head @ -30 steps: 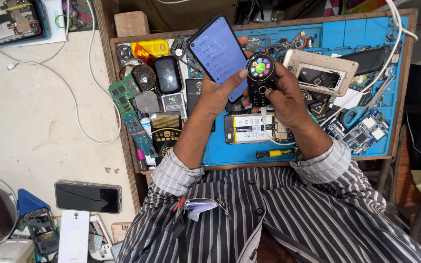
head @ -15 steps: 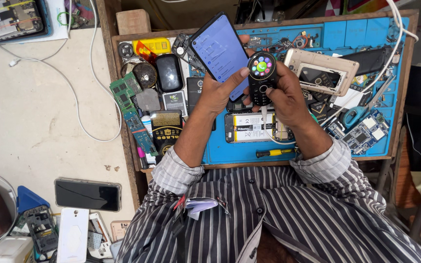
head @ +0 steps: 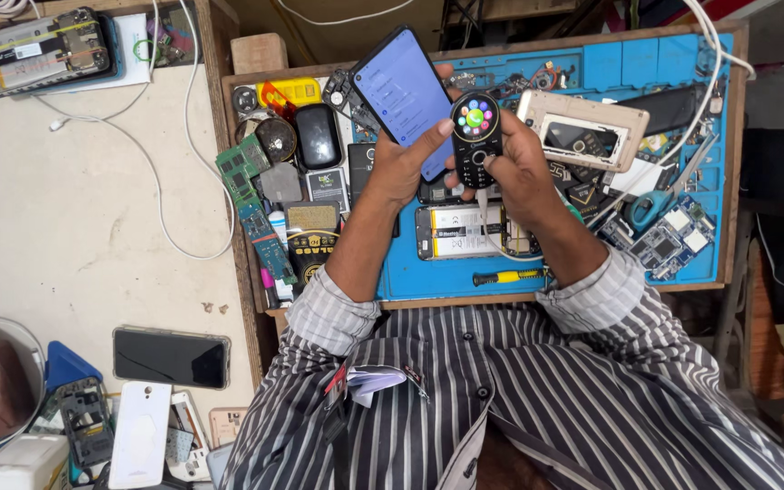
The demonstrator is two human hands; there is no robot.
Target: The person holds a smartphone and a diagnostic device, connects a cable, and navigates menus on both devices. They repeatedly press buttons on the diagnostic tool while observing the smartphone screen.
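- A smartphone [head: 403, 95] with a lit blue screen is gripped tilted in the left hand [head: 401, 168], above the blue work mat [head: 646, 63].
- A small black keypad phone [head: 476, 136] with a round colourful display is clasped in the right hand [head: 519, 172], just beside the smartphone.
- An opened phone [head: 465, 231] is seen lying on the mat beneath both hands, with a yellow-handled screwdriver [head: 510, 277] nearer the mat's front edge.

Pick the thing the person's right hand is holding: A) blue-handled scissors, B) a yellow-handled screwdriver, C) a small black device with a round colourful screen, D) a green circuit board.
C: the right hand grips the small black device, round screen lit in colours, beside the smartphone in the left hand.
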